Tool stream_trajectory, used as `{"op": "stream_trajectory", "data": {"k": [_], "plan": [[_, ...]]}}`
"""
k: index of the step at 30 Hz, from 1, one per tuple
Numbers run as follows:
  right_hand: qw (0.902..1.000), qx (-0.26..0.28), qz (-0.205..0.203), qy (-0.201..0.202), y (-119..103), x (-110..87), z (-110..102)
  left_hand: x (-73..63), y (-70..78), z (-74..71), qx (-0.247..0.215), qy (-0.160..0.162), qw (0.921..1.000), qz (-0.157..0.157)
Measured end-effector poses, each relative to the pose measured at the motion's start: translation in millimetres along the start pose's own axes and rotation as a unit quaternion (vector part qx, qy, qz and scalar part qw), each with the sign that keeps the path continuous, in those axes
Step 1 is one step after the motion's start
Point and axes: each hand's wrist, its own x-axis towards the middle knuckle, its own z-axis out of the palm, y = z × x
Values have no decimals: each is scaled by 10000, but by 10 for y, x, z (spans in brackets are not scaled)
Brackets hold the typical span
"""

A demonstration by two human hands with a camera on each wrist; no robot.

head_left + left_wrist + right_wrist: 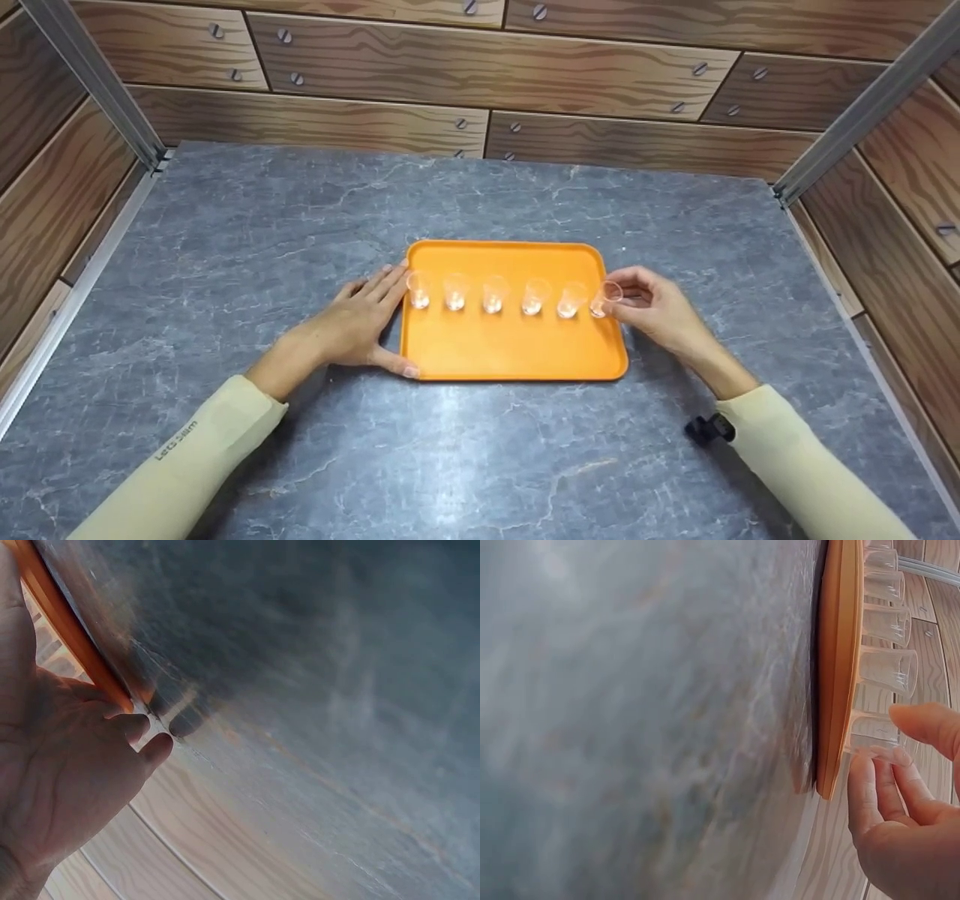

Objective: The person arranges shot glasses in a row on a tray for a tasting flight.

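Observation:
An orange tray [510, 345] lies on the marbled table, with several small clear plastic cups [493, 304] standing across it in one row. My right hand [660, 307] pinches the rightmost cup [598, 307] at the tray's right edge. In the right wrist view that cup [873, 731] sits between thumb and fingertips, its base at the tray. Along the tray's left side rests my left hand [360, 322], thumb at the near corner and straight fingers spread up the edge, close to the leftmost cup [419, 298]. The left wrist view shows this palm beside the tray rim [71, 622].
The grey marbled tabletop [450, 465] surrounds the tray. Wood-patterned panels [487, 60] wall the back and sides, with metal posts [97, 75] at the far corners. A small black device [710, 430] is at the right sleeve.

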Motion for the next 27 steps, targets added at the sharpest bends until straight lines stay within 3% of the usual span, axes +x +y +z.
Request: {"op": "stream_trajectory", "data": {"k": [11, 16, 19, 23, 27], "plan": [[9999, 90, 39, -67, 10, 7, -11, 16, 1, -3, 33, 27, 10000, 25], [9996, 66, 34, -284, 11, -4, -22, -1, -19, 14, 23, 27, 10000, -1], [9981, -291, -79, -530, 8, -47, -76, 4, -32, 17, 19, 39, 10000, -2], [9926, -870, -540, -651, 29, -117, -196, 18, -29, 8, -17, 86, 10000, 28], [9788, -1581, -1149, -611, 93, -142, -331, 23, -16, 10, 7, 83, 9999, 66]]}}
